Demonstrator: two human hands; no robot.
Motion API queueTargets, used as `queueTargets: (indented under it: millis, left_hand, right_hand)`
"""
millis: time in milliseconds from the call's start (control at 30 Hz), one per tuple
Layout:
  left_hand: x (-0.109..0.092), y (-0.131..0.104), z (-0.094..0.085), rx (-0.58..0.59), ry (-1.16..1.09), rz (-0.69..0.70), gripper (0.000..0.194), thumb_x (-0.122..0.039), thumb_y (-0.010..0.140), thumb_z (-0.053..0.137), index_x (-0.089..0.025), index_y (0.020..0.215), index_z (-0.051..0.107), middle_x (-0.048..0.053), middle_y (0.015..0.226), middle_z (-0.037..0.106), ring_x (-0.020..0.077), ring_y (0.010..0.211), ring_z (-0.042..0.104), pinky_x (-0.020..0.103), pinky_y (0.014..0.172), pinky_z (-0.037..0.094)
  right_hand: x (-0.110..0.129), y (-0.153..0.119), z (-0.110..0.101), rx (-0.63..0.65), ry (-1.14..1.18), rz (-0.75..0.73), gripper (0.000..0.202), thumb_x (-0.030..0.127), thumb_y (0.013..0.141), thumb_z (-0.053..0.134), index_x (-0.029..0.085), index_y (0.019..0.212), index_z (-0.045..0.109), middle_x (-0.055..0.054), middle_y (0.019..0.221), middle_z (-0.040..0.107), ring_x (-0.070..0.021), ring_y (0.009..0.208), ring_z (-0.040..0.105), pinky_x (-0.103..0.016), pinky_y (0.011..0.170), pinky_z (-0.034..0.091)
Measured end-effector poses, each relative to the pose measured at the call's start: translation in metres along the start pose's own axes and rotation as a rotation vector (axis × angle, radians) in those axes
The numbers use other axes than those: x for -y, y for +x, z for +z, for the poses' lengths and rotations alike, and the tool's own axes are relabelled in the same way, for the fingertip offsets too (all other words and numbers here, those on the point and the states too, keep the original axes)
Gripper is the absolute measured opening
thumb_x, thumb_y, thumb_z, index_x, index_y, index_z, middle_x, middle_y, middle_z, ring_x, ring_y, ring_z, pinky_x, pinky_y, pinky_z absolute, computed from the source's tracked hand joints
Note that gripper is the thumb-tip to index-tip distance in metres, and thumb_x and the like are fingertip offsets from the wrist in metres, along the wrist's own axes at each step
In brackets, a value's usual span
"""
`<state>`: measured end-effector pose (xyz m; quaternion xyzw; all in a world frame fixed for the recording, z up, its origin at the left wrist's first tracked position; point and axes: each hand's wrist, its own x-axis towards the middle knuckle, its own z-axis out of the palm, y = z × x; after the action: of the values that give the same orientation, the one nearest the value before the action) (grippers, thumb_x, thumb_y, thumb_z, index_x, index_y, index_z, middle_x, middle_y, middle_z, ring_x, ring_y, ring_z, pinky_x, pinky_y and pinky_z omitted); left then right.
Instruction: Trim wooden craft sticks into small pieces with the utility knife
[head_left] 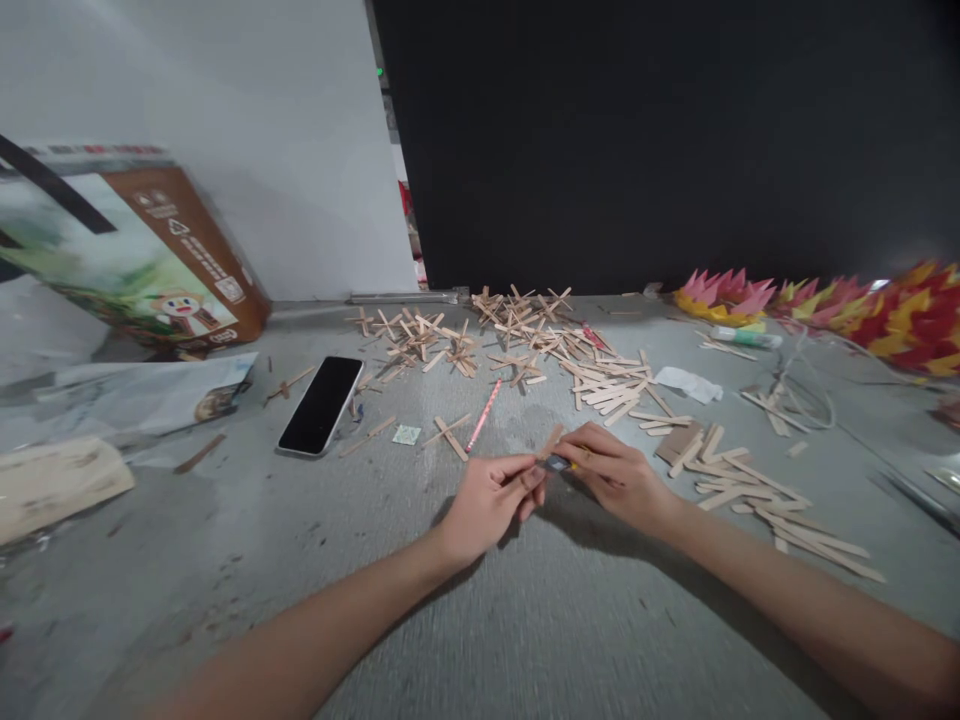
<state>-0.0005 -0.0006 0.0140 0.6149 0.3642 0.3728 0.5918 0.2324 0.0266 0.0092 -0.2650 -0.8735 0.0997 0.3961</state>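
Observation:
My left hand [495, 505] is closed, fingers pinched at the lower end of a wooden craft stick [552, 438]. Beside it, my right hand [622, 478] is closed around a small grey and yellow tool [557, 463] that touches or nearly touches the stick. Fingers cover most of the tool, so its kind is unclear. Just beyond my hands lie a pink patterned pencil-like stick [484, 415] and a pair of crossed craft sticks [450, 437]. Loose craft sticks [739, 480] spread out to the right of my right hand.
Crossed sticks [420, 340] are heaped at the back. A phone [321, 405] lies left, near a printed bag [165, 255]. At right are folded paper pieces [911, 320], a glue stick [746, 338], a cable [821, 400] and white tissue [688, 383]. A black panel [675, 140] stands behind.

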Motion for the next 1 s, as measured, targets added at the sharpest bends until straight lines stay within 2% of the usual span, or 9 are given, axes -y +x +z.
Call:
queueTargets:
  millis: [300,467,533,667,733,867,1000]
  left_hand:
    - [0.000,0.001,0.000,-0.005,-0.041,-0.008,0.050,-0.059,0.100,0.056,-0.016,0.074,0.063,-0.002,0.059,0.052,0.0089,0.052,0.042,0.023,0.054,0.032]
    - [-0.001,0.000,0.000,0.022,-0.008,-0.030,0.052,-0.060,0.100,0.056,-0.016,0.072,0.063,-0.003,0.054,0.047,0.0090,0.051,0.040,0.023,0.055,0.031]
    - [-0.002,0.000,0.000,0.020,-0.015,-0.036,0.052,-0.061,0.099,0.056,-0.016,0.073,0.063,-0.002,0.057,0.050,0.0091,0.052,0.042,0.023,0.055,0.033]
    - [-0.002,0.002,0.001,-0.007,-0.137,-0.018,0.048,-0.061,0.096,0.061,-0.015,0.087,0.068,0.000,0.071,0.060,0.0070,0.051,0.046,0.021,0.051,0.034]
    - [-0.001,0.003,0.001,-0.004,-0.205,-0.019,0.045,-0.059,0.096,0.063,-0.015,0.092,0.069,0.000,0.072,0.061,0.0063,0.049,0.048,0.020,0.049,0.033]
    - [0.004,0.007,0.000,0.000,-0.290,-0.008,0.040,-0.054,0.097,0.064,-0.014,0.092,0.068,0.000,0.072,0.064,0.0058,0.049,0.052,0.019,0.048,0.036]
    - [0.007,0.012,-0.005,-0.101,-0.447,0.047,0.037,-0.050,0.095,0.070,-0.014,0.087,0.064,-0.001,0.071,0.064,0.0048,0.046,0.051,0.019,0.047,0.036]
  right_hand:
    - [0.001,0.001,-0.001,-0.011,-0.001,0.005,0.035,0.015,0.103,0.054,0.030,0.132,0.066,-0.008,0.107,0.073,-0.0230,0.093,0.068,-0.039,0.079,0.059]
    - [0.000,0.000,0.001,-0.006,0.002,0.001,0.036,0.014,0.104,0.052,0.032,0.132,0.066,-0.008,0.108,0.074,-0.0226,0.094,0.068,-0.039,0.080,0.059]
    - [-0.001,-0.001,0.001,-0.002,-0.006,0.003,0.037,0.014,0.103,0.052,0.031,0.132,0.066,-0.008,0.110,0.074,-0.0227,0.096,0.069,-0.039,0.081,0.060]
    - [-0.003,-0.001,0.001,-0.024,-0.015,0.001,0.035,0.014,0.102,0.054,0.029,0.132,0.067,-0.009,0.111,0.074,-0.0229,0.094,0.070,-0.039,0.080,0.061]
    - [-0.002,-0.001,0.001,-0.027,-0.025,0.004,0.035,0.015,0.102,0.055,0.028,0.131,0.067,-0.010,0.110,0.075,-0.0234,0.093,0.070,-0.040,0.080,0.061]
    - [0.000,0.000,0.001,-0.035,-0.044,0.018,0.034,0.014,0.102,0.056,0.027,0.130,0.069,-0.011,0.109,0.075,-0.0249,0.094,0.070,-0.042,0.080,0.062]
    - [-0.002,-0.002,0.000,-0.058,-0.041,0.052,0.032,0.016,0.103,0.054,0.027,0.128,0.071,-0.011,0.109,0.075,-0.0240,0.093,0.071,-0.040,0.081,0.062]
